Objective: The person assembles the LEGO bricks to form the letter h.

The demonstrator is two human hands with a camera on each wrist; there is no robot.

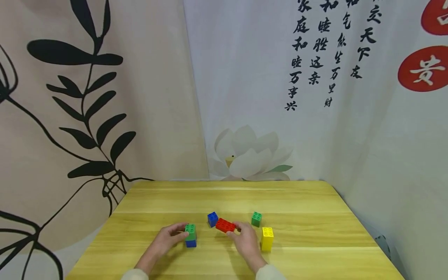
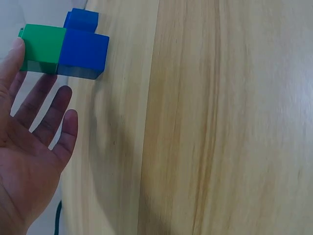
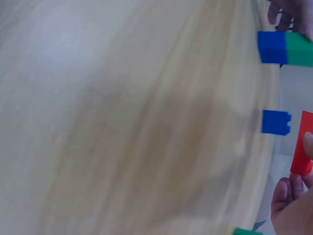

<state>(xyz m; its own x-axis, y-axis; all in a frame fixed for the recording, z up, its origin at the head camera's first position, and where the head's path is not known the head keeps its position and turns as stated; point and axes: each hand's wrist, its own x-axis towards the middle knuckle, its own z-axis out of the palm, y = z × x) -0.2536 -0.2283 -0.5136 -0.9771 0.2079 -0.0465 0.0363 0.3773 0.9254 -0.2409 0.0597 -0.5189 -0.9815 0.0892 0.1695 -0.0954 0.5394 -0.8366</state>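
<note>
In the head view, my left hand (image 1: 167, 239) pinches a green toy building block (image 1: 190, 232) between thumb and fingers. That block sits on top of a blue block (image 1: 191, 244), and in the left wrist view the blue block (image 2: 83, 51) joins the green one flush. My right hand (image 1: 246, 243) grips a longer red block (image 1: 224, 225) near its right end, studs up and slightly tilted, above the table to the right of the stack. The right wrist view catches the red block (image 3: 301, 144) at its edge, partly cut off.
A loose blue block (image 1: 212, 219) stands just behind the red one. Farther right are a green block (image 1: 256, 219) and a tall yellow block or stack (image 1: 267, 239), close to my right hand. The wooden table (image 1: 315, 217) ends at a curtain (image 1: 164, 116) behind.
</note>
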